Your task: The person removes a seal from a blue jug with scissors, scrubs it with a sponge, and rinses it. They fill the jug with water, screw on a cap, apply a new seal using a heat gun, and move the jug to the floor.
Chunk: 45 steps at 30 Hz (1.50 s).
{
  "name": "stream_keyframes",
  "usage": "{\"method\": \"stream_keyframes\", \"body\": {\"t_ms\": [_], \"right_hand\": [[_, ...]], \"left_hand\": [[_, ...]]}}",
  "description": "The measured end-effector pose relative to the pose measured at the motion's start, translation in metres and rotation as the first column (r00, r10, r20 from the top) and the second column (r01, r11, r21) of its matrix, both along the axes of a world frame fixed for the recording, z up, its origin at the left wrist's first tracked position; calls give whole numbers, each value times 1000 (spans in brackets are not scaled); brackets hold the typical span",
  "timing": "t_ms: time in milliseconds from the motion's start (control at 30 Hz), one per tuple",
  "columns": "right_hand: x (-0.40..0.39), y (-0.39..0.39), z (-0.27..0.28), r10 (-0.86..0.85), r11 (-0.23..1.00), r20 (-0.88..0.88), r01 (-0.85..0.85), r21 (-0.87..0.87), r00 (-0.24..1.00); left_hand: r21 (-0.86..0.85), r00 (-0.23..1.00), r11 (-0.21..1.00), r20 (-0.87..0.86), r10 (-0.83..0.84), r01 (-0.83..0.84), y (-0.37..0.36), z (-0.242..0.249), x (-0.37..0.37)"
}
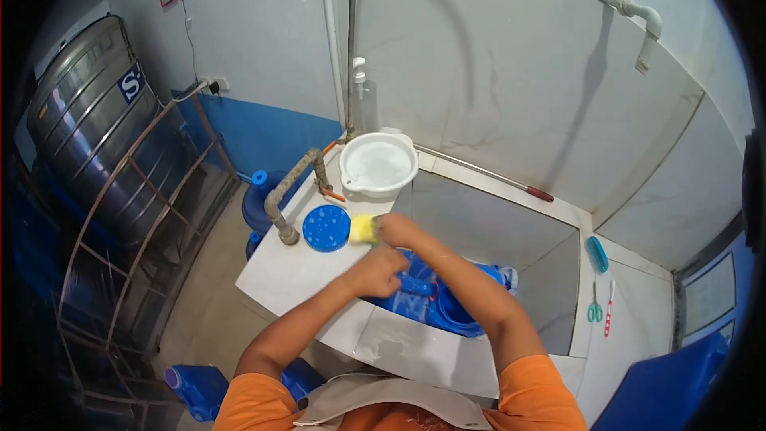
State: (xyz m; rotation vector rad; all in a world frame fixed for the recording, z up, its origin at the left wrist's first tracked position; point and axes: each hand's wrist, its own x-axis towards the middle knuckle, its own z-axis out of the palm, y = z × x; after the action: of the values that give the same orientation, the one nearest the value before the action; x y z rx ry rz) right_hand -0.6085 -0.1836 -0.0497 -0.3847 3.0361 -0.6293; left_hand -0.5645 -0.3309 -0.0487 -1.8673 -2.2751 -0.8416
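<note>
My right hand [396, 230] is closed around a yellow sponge [363, 228] above the counter, beside a round blue lid [326, 228] with white suds on it. My left hand [375, 271] is just below, its fingers curled at the end of the blue handle of a large blue water jug [455, 315]. The jug lies in the sink basin, wet or soapy on its surface, with its round opening towards me. My right forearm covers part of it.
A white basin [378, 163] of water and a pump bottle [365, 96] stand at the back of the counter [319, 287]. A pipe tap [291, 183] rises at the left. Green scissors [595, 311], a toothbrush [610, 309] and a teal brush [597, 255] lie on the right ledge.
</note>
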Motion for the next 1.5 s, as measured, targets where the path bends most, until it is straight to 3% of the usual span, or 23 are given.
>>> {"method": "stream_keyframes", "body": {"t_ms": [33, 67, 100, 133, 200, 267, 333, 400, 533, 600, 667, 933, 1000, 1067, 1100, 1167, 1200, 1267, 1300, 1367, 1400, 1467, 1500], "right_hand": [[-6, 19, -2, -42, 994, 71, 49, -98, 997], [-9, 42, 0, -78, 978, 148, 104, -182, 986], [-8, 65, 8, -179, 864, 318, 304, -402, 931], [-4, 87, 19, -226, 661, 491, 502, -558, 842], [10, 120, 50, -336, 457, 567, 657, -600, 752], [19, 142, 69, -404, 389, 576, 704, -595, 710], [25, 163, 84, -474, 314, 585, 747, -586, 658], [30, 170, 91, -471, 199, 589, 729, -654, 657], [19, 181, 97, -518, 86, 600, 735, -673, 610], [15, 176, 112, -551, 58, 597, 740, -670, 583], [9, 177, 121, -565, 144, 557, 738, -659, 608], [8, 190, 146, -575, 150, 586, 778, -610, 571], [12, 202, 139, -546, 133, 601, 769, -626, 584], [18, 212, 131, -511, 109, 623, 764, -636, 592], [22, 217, 130, -522, 176, 619, 784, -595, 587], [23, 223, 124, -529, 242, 622, 805, -542, 578], [19, 226, 119, -521, 300, 597, 786, -541, 610], [13, 229, 119, -518, 352, 568, 765, -540, 640], [13, 227, 123, -525, 335, 594, 790, -514, 609], [18, 222, 127, -520, 291, 621, 805, -517, 587], [22, 218, 133, -519, 284, 627, 809, -514, 581], [26, 212, 147, -614, 490, 520, 803, -339, 594], [23, 220, 141, -613, 487, 523, 805, -341, 592]], "left_hand": [[11, 997, 999, 62, 44, -45, -10, 15, -20], [134, 961, 954, 113, 253, -267, -11, 40, -39], [231, 905, 887, 252, 342, -400, -8, 63, -68], [347, 866, 794, 222, 448, -500, 1, 66, -110], [403, 728, 655, 43, 684, -639, 19, 53, -206], [-34, 601, 604, -161, 783, -796, 34, 41, -274], [-337, 618, 534, -233, 751, -775, 47, 22, -323], [-382, 517, 480, 5, 856, -790, 51, -21, -366], [-469, 536, 467, -18, 844, -750, 52, -22, -372], [-365, 291, 329, 156, 944, -871, 49, 16, -336], [-366, 303, 332, 136, 943, -870, 49, 27, -329], [-314, 340, 314, -31, 940, -896, 55, 38, -318], [123, 488, 519, -213, 846, -846, 74, 56, -284], [472, 755, 739, -205, 623, -481, 121, 41, -251], [379, 892, 822, 26, 450, -426, 142, 52, -209], [189, 889, 904, 339, 307, -384, 211, 19, -170], [-23, 644, 987, 756, 119, -156, 250, -9, -170], [-166, -168, 971, 976, 137, -170, 274, 16, -118], [-166, -168, 972, 976, 139, -163, 294, 5, -114], [-46, -519, 977, 852, -70, -208, 336, -30, -114], [-52, -524, 978, 850, -63, -203, 338, -26, -108], [83, -603, 947, 753, -264, -311, 329, 3, -88], [57, -489, 926, 836, -248, -373, 323, 18, -77]]}}
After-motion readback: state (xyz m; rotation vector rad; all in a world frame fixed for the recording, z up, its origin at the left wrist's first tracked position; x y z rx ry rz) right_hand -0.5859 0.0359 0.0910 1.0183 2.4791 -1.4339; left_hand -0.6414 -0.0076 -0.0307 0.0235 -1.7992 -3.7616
